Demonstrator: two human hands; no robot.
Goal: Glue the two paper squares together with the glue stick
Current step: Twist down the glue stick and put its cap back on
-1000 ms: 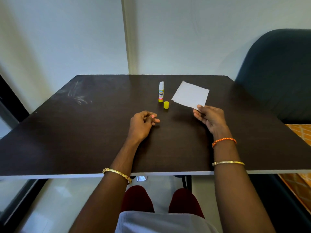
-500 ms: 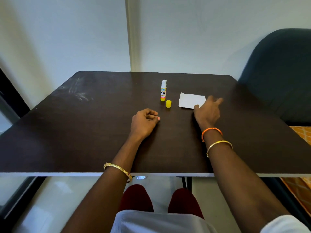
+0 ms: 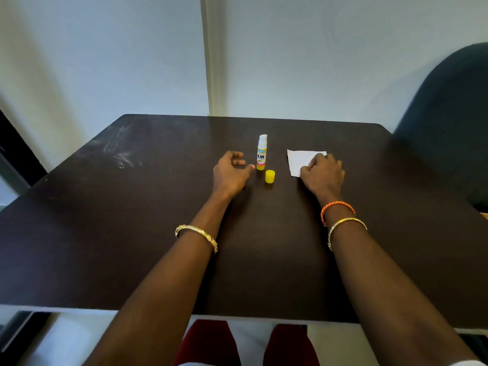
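An uncapped glue stick with a yellow base stands upright near the middle of the dark table. Its yellow cap stands just in front of it. White paper lies flat to the right; I cannot tell whether it is one square or two stacked. My right hand rests palm down on the paper's near right part, fingers curled, covering that part. My left hand hovers just left of the glue stick, fingers apart and curved toward it, not touching it.
A dark upholstered chair stands at the table's right rear corner. A pale wall rises right behind the table's far edge. Pale scuff marks sit on the far left of the tabletop.
My right hand laid the lifted paper flat on the table and now presses on it. My left hand moved forward from a loose fist and opened beside the glue stick.
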